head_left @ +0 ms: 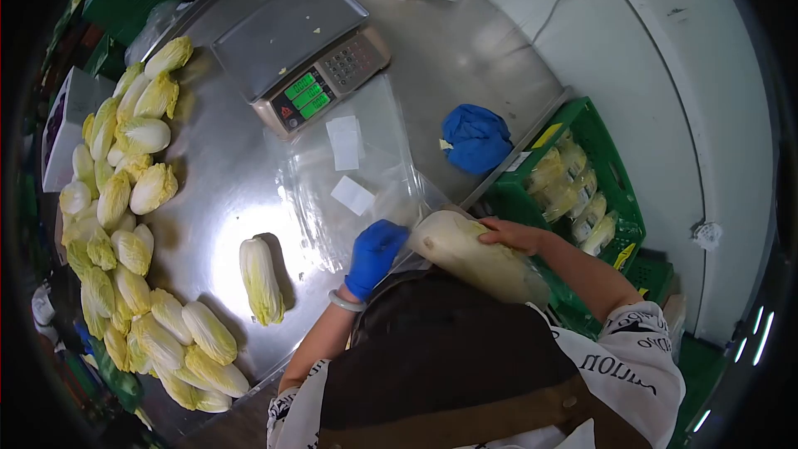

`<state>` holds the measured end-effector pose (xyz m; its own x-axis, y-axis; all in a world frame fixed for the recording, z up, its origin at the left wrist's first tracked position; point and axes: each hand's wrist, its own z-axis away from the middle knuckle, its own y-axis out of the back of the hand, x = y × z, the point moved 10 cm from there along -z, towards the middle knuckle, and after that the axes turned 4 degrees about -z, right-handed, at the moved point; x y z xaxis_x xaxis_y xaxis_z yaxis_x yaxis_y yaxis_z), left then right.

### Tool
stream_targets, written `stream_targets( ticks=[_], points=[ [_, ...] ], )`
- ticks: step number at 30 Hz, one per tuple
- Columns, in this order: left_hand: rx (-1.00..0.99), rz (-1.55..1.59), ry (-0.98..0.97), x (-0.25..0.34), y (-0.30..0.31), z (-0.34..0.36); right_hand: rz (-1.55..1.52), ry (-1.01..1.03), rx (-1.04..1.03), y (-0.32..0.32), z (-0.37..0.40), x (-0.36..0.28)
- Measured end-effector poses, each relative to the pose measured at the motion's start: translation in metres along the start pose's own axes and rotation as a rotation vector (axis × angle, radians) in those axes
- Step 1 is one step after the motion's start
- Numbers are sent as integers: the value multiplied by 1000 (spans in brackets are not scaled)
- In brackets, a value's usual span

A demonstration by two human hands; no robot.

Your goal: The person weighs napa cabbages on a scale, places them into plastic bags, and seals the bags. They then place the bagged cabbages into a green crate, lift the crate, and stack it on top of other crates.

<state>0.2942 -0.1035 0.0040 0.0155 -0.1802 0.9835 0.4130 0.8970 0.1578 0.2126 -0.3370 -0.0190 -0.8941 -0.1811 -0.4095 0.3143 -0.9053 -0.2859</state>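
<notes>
A large napa cabbage (465, 251), base end to the left, lies in a clear plastic bag (528, 277) against my apron at the table's edge. My right hand (510, 234), bare, is wrapped over the cabbage's upper side. My left hand (376, 249), in a blue glove, is closed beside the cabbage's base, at clear film that looks like the bag's open end. Its fingertips are partly hidden. Flat clear bags (320, 208) lie beyond that hand, with white paper labels (345, 143) on top. A single napa cabbage (262, 281) rests to the left.
A scale (324, 75) with a lit green display stands at the back. Many napa cabbages (133, 191) are piled along the left edge of the metal table (212, 199). A crumpled blue bundle (476, 139) sits at right, near a green crate (611, 170) of bagged cabbages.
</notes>
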Motion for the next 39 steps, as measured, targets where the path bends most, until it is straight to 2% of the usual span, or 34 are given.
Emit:
stream_targets(
  ticks=[1, 3, 4, 7, 8, 11, 14, 15, 16, 17, 19, 21, 22, 23, 24, 25, 27, 28, 30, 31, 32, 33, 34, 35, 36, 38, 39],
  points=[
    [64, -65, -48, 8, 0, -2, -27, -11, 20, -2, 2, -1],
    [200, -199, -141, 28, 1, -6, 138, 59, 25, -10, 2, -17],
    [276, -290, -260, 53, 2, -6, 217, 97, 27, -12, 2, -26],
    [234, -631, -480, 108, -11, -3, 281, 214, -24, -18, 6, -45],
    [180, -708, -502, 115, -15, -7, 206, 186, -17, -14, 3, -37],
    [202, -721, -541, 112, -14, -1, -10, 146, -26, -9, -5, -20],
    [70, -585, -615, 117, -50, -8, -165, 193, -82, -19, -13, -23],
    [-63, -582, -574, 113, -70, -13, -163, 238, -98, -15, -31, -21],
    [-81, -576, -556, 120, -74, -22, -163, 286, -112, -21, -37, -33],
    [-97, -570, -540, 128, -75, -35, -233, 240, -77, -18, -41, -38],
    [-32, -599, -688, 152, -64, -51, -366, 143, -9, -29, -30, -73],
    [103, -710, -816, 185, -33, -60, -367, 440, -94, -23, -50, -96],
    [433, -878, -708, 179, -5, -59, -365, 593, -137, -24, -49, -116],
    [741, -438, -355, 148, 41, -60, -307, 668, -47, -20, -53, -125],
    [850, -534, -201, 155, 63, -56, -234, 702, 122, -17, -59, -129],
    [975, -162, -157, 122, 80, -51, -161, 735, 290, -19, -58, -138],
    [335, 758, 349, 34, 49, -70, -88, 736, 353, -49, -42, -160],
    [296, 795, 405, 22, 52, -60, -47, 737, 380, -59, -31, -170],
    [240, 901, 514, 7, 66, -43, 7, 718, 206, -67, -28, -167],
    [153, 1038, 608, 15, 68, -30, 26, 700, 121, -73, -20, -166],
    [120, 1133, 613, 29, 70, -19, -65, 667, 5, -78, -7, -165],
    [88, 1229, 614, 39, 69, -9, 4, 772, 127, -73, -1, -169],
    [117, 1073, 534, 29, 77, -4, 78, 881, 252, -70, 5, -173],
    [131, 1133, 550, 22, 72, 4, 151, 990, 383, -68, 12, -177],
    [143, 1191, 567, 17, 64, 9, 198, 1081, 609, -63, 19, -181],
    [188, 1221, 631, 7, 52, 22, 342, 1026, 661, -65, 5, -176],
    [215, 1153, 634, -20, 50, 29, 412, 991, 681, -68, 0, -170]
  ],
)
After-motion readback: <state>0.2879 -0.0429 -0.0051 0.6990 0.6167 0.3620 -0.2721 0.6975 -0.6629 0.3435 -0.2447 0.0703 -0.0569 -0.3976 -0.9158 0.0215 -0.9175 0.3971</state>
